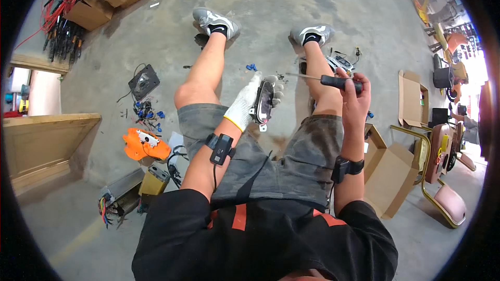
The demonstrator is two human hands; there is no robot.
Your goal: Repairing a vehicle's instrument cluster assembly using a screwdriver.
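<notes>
My left hand (pixel 244 103), in a white knitted glove with a yellow cuff, is closed around an oblong dark unit (pixel 264 102) with a glossy face and small metal tabs at its lower end. It is held upright above the floor between my knees; its exact kind I cannot make out. Bare and raised over my right knee, my right hand (pixel 357 105) grips the black handle of a screwdriver (pixel 333 81). The thin shaft points left, toward the dark unit, and its tip is apart from it. My fingers hide the handle's end.
On the floor at left lie a black square part (pixel 144 81), several small blue connectors (pixel 148 114), an orange plastic housing (pixel 146 144) and a metal box (pixel 122 190) with wires. Loose parts (pixel 341 63) are by my right foot. Cardboard boxes (pixel 388 177) and chairs (pixel 449 204) stand at right.
</notes>
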